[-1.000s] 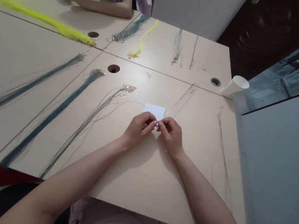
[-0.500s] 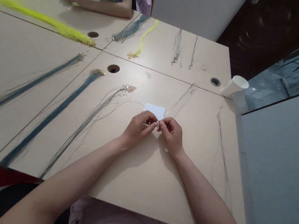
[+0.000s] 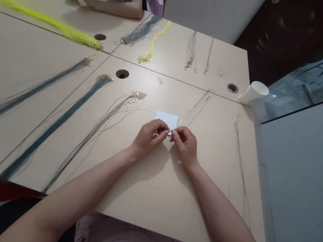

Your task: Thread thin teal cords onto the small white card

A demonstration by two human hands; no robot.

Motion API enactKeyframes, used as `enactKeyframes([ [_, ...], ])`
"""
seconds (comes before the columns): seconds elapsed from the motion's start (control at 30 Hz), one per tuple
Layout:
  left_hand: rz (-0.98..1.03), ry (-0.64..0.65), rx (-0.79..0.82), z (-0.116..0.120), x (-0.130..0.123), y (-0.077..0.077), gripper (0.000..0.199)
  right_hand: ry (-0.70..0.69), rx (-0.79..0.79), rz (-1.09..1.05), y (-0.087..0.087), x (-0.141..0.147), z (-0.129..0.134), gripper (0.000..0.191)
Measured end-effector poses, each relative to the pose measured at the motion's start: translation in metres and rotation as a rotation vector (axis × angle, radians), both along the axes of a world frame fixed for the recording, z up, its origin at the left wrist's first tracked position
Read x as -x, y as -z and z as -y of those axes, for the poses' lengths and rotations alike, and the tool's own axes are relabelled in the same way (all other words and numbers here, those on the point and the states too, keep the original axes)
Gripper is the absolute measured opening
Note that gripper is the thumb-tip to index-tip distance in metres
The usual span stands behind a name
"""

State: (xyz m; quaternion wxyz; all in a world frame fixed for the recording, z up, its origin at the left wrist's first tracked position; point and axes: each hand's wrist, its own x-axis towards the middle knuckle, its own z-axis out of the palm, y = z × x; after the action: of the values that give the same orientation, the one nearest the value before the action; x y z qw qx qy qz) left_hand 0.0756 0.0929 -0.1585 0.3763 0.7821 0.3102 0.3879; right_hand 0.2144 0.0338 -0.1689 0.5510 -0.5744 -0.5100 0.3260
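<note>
My left hand (image 3: pixel 149 136) and my right hand (image 3: pixel 186 144) meet fingertip to fingertip over the near edge of a small white card (image 3: pixel 167 118). Each is closed in a pinch. What they hold is too small to make out. One thin line runs from near my left hand toward a bundle of grey lines (image 3: pixel 102 122) with gold-coloured ends, lying to the left. A clear ruler (image 3: pixel 200 106) lies on the table just beyond my right hand.
Two blue-grey bundles (image 3: pixel 59 124) lie further left, a yellow bundle (image 3: pixel 53 27) behind them. A white cup (image 3: pixel 253 93) stands at the right edge, near thin lines (image 3: pixel 241 160). Across the table, a person's forearms (image 3: pixel 114 8) rest on it.
My left fingertips have shifted slightly left, leaving a small gap to my right fingertips. The other person's hands have moved a little.
</note>
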Motion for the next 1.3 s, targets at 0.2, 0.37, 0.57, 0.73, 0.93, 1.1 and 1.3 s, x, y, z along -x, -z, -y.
enactKeyframes([
  [0.2, -0.020, 0.007, -0.047, -0.0007, 0.0006, -0.0009, 0.006, -0.014, -0.017, -0.020, 0.0005, 0.0002, 0.0002, 0.013],
  [0.37, -0.031, 0.029, -0.081, -0.0023, 0.0011, 0.0001, 0.004, -0.026, -0.002, 0.017, -0.0016, -0.0005, -0.0001, 0.013],
  [0.57, -0.037, 0.022, -0.076, -0.0021, 0.0017, 0.0007, 0.003, -0.032, -0.002, 0.031, -0.0013, -0.0006, 0.0006, 0.014],
  [0.73, -0.043, 0.023, -0.069, -0.0031, 0.0017, 0.0019, 0.005, -0.031, 0.001, 0.037, -0.0005, -0.0008, 0.0001, 0.013],
  [0.93, -0.005, 0.019, 0.035, -0.0016, 0.0013, 0.0009, 0.009, -0.034, -0.003, 0.006, -0.0007, -0.0007, -0.0003, 0.014],
  [1.1, 0.056, 0.015, 0.085, -0.0004, 0.0017, 0.0000, 0.008, -0.026, -0.002, -0.027, -0.0009, -0.0004, -0.0003, 0.014],
  [1.3, 0.032, 0.015, 0.015, -0.0005, 0.0017, 0.0014, 0.006, -0.020, -0.004, -0.023, -0.0006, 0.0001, -0.0012, 0.015],
])
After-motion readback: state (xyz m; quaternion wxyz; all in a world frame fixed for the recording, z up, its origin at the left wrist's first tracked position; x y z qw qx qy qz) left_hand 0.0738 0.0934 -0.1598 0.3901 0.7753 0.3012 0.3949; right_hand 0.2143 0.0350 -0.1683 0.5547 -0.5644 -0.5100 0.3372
